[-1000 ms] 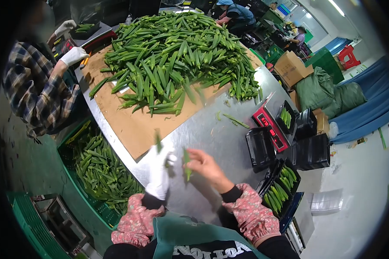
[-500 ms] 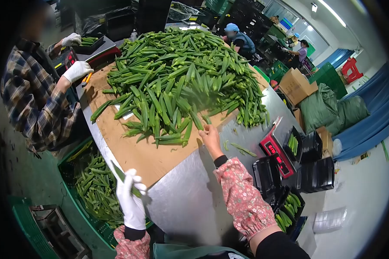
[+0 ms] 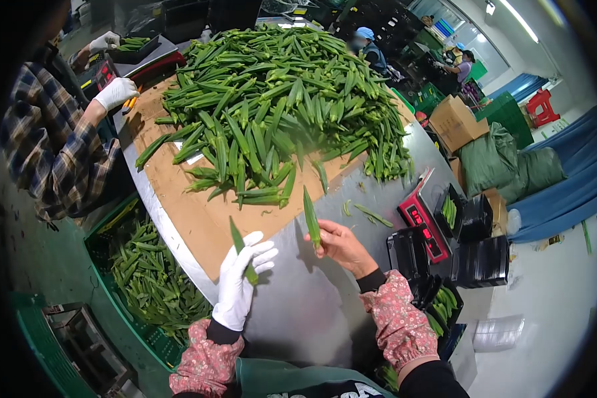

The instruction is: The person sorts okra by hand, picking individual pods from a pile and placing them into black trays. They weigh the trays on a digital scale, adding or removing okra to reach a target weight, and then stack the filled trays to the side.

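Note:
My left hand, in a white glove, holds an okra pod slanting across its palm, over the near edge of the cardboard. Bare and to its right, my right hand pinches another okra pod upright by its stem end. Both hands are above the bare metal table. Beyond them a large heap of okra covers most of the cardboard sheet.
A green crate of okra stands at lower left. A person in a checked shirt works at the left. Right are a red scale, black trays and a carton. Other people are farther back.
My right hand has drawn back from the heap with an okra pod. My left hand has moved up and right, closer to it, still with its pod.

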### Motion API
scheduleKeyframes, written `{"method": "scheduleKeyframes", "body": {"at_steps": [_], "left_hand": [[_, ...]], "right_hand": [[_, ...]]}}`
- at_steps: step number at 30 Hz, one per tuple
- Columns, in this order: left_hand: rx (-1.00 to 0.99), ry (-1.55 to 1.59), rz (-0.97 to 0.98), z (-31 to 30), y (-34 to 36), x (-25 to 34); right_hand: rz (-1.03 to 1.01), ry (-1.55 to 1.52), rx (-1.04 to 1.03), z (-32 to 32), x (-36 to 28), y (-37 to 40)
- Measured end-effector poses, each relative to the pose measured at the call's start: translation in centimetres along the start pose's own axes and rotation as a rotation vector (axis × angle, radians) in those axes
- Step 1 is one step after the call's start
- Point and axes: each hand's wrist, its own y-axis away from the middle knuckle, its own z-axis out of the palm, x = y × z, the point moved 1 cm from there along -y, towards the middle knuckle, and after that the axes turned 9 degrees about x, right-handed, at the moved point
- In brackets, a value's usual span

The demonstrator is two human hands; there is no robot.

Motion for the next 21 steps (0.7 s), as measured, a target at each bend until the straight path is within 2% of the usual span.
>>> {"method": "scheduleKeyframes", "body": {"at_steps": [6,11,15,18,19,21], "left_hand": [[-0.14,0.038,-0.142,0.1,3.0,-1.7],[-0.057,0.008,-0.088,-0.6,5.4,-2.2],[-0.072,-0.116,0.049,-0.5,7.3,-2.0],[0.031,-0.181,0.165,0.2,9.5,-1.1],[0.101,-0.166,0.267,0.0,9.7,-1.2],[0.177,-0.078,0.343,-0.4,10.2,-0.1]], "right_hand": [[0.039,0.075,-0.045,2.5,0.5,6.2],[-0.045,0.192,-0.065,5.4,0.6,9.4],[-0.079,0.278,-0.084,7.3,1.5,11.5],[-0.073,0.303,-0.05,8.2,3.2,12.1],[-0.064,0.351,-0.022,8.6,4.2,12.0],[-0.051,0.449,0.043,9.9,6.5,11.5]]}}
